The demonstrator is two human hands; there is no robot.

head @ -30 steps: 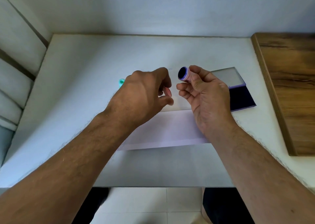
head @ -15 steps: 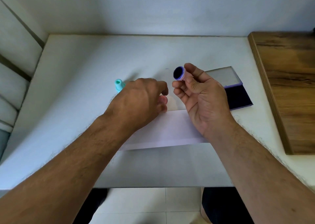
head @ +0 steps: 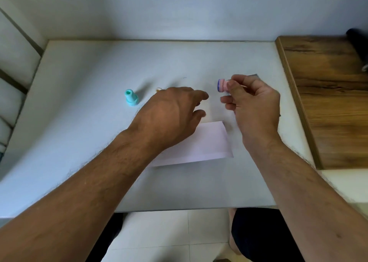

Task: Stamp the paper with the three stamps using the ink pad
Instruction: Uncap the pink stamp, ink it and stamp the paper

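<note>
My right hand [head: 253, 108] pinches a small pink stamp [head: 222, 85] with a purple inked end, held sideways above the table. My left hand [head: 171, 114] hovers palm down over the top left part of the white paper [head: 207, 142], fingers loosely spread and holding nothing. A teal stamp [head: 131, 98] stands upright on the table to the left. The top of an orange stamp [head: 159, 89] peeks out behind my left hand. The ink pad is almost wholly hidden behind my right hand; only a corner of its lid [head: 253, 75] shows.
The white table [head: 79, 122] meets a wall at the back. A wooden board [head: 326, 94] lies along its right side, with a dark object [head: 358, 42] at its far corner. My legs show below the table's front edge.
My right hand has turned the pink stamp so that its inked face points left instead of at me. My left hand has opened and lowered over the paper, uncovering the teal stamp.
</note>
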